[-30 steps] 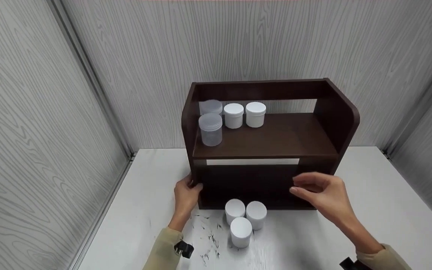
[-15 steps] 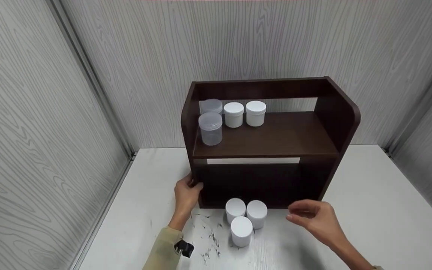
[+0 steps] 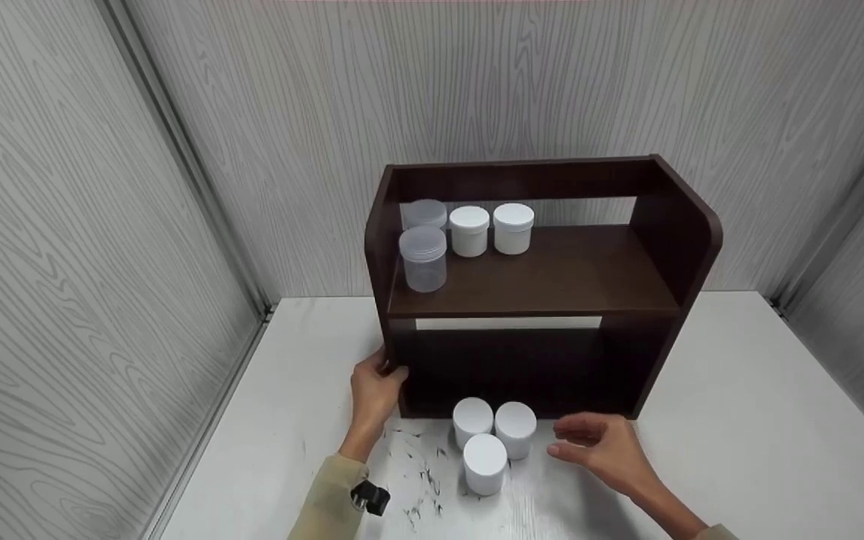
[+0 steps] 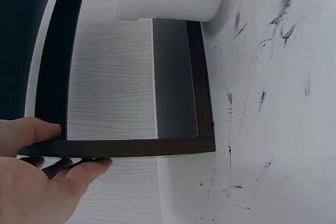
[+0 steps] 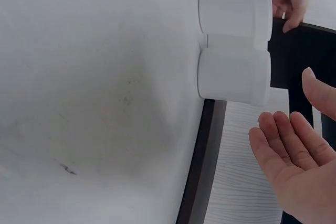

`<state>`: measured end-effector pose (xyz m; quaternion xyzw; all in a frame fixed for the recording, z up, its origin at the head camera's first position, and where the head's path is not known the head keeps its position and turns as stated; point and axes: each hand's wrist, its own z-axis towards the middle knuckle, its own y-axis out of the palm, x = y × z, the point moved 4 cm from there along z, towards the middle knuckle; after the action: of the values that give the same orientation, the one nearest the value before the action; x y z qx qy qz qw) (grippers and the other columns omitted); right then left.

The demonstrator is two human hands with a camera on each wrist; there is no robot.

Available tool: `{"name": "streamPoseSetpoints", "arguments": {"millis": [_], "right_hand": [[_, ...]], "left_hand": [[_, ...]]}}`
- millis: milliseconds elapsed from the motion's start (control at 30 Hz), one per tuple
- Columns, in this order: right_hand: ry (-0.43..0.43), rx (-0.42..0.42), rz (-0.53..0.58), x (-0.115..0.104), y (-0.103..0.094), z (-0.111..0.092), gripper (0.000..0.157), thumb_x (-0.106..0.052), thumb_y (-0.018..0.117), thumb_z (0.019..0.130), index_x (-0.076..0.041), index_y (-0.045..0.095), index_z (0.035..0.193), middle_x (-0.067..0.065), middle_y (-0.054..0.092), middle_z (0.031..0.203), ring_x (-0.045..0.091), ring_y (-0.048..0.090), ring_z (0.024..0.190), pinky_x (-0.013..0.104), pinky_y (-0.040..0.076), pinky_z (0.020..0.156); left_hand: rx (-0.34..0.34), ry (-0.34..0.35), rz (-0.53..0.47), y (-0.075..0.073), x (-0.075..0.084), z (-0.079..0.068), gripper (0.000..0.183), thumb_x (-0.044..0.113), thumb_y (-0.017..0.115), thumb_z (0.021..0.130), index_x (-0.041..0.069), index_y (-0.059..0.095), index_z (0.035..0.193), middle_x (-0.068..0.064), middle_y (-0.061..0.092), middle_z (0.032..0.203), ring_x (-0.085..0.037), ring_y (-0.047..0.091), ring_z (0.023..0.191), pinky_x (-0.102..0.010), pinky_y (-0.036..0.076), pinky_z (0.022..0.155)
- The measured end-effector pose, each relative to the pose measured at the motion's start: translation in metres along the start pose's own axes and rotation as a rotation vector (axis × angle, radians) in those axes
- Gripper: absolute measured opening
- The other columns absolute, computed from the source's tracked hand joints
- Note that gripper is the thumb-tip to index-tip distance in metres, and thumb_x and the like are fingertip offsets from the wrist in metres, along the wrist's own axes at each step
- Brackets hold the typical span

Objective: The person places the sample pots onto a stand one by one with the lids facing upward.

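Observation:
My left hand (image 3: pixel 376 394) grips the left side panel of a dark brown two-tier shelf (image 3: pixel 537 289). In the left wrist view the thumb lies inside the panel (image 4: pixel 136 147) and the fingers outside it. My right hand (image 3: pixel 604 454) is held with thumb and fingers apart and nothing between them, just right of three white lidded jars. These are a back left jar (image 3: pixel 472 418), a back right jar (image 3: pixel 516 426) and a front jar (image 3: pixel 485 461), standing on the table before the shelf. The right wrist view shows the fingers (image 5: pixel 302 145) close to the nearest jar (image 5: pixel 231 74).
Two white jars (image 3: pixel 469 230) and two translucent jars (image 3: pixel 424 262) stand on the upper tier's left half. Dark scuff marks (image 3: pixel 424 480) lie on the white table (image 3: pixel 312 352). Grey wood-grain walls (image 3: pixel 522 82) enclose the back and sides.
My right hand has come down from in front of the shelf's lower tier and moved left toward the three jars. The left hand keeps its grip on the side panel.

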<state>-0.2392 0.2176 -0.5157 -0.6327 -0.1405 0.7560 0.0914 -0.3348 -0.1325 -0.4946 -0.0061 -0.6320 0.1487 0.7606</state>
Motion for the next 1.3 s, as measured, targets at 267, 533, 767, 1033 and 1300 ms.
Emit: {"name": "streamPoseSetpoints", "arguments": {"millis": [267, 533, 767, 1033, 1300], "right_hand": [[-0.006, -0.027, -0.029, 0.011, 0.012, 0.017, 0.050, -0.014, 0.095, 0.077, 0.009, 0.075, 0.116, 0.019, 0.077, 0.111, 0.036, 0.074, 0.104, 0.040, 0.060, 0.092], [-0.022, -0.050, -0.029, 0.017, 0.018, 0.026, 0.058, -0.016, 0.096, 0.077, 0.010, 0.072, 0.124, 0.021, 0.076, 0.116, 0.039, 0.074, 0.106, 0.038, 0.060, 0.091], [-0.039, -0.104, -0.029, 0.018, 0.025, 0.032, 0.065, -0.016, 0.096, 0.077, 0.011, 0.068, 0.130, 0.025, 0.072, 0.124, 0.041, 0.070, 0.113, 0.045, 0.057, 0.096], [-0.045, -0.164, 0.032, 0.022, 0.030, 0.037, 0.075, -0.012, 0.095, 0.078, 0.012, 0.060, 0.140, 0.031, 0.061, 0.139, 0.043, 0.066, 0.121, 0.048, 0.055, 0.100], [-0.051, -0.198, 0.080, 0.026, 0.035, 0.041, 0.074, -0.007, 0.094, 0.078, 0.013, 0.059, 0.140, 0.031, 0.060, 0.140, 0.043, 0.065, 0.122, 0.051, 0.053, 0.102]], "left_hand": [[-0.006, 0.017, -0.002, 0.001, 0.000, 0.000, 0.053, -0.003, 0.067, 0.093, -0.014, 0.054, 0.143, -0.030, 0.063, 0.137, -0.041, 0.064, 0.125, -0.047, 0.055, 0.100], [-0.024, -0.003, 0.002, 0.001, 0.001, -0.001, 0.056, 0.001, 0.066, 0.094, -0.015, 0.051, 0.146, -0.031, 0.061, 0.139, -0.041, 0.061, 0.128, -0.047, 0.054, 0.102], [-0.018, -0.007, 0.009, 0.001, 0.001, -0.002, 0.055, 0.000, 0.066, 0.094, -0.015, 0.052, 0.145, -0.031, 0.062, 0.138, -0.041, 0.061, 0.129, -0.048, 0.052, 0.104], [-0.004, -0.017, 0.009, 0.001, 0.001, -0.002, 0.056, 0.000, 0.067, 0.094, -0.014, 0.051, 0.146, -0.029, 0.060, 0.141, -0.041, 0.059, 0.131, -0.048, 0.051, 0.106], [0.002, -0.012, 0.015, 0.001, 0.002, -0.002, 0.057, 0.002, 0.067, 0.093, -0.012, 0.052, 0.146, -0.029, 0.060, 0.141, -0.040, 0.059, 0.131, -0.048, 0.051, 0.106]]}}
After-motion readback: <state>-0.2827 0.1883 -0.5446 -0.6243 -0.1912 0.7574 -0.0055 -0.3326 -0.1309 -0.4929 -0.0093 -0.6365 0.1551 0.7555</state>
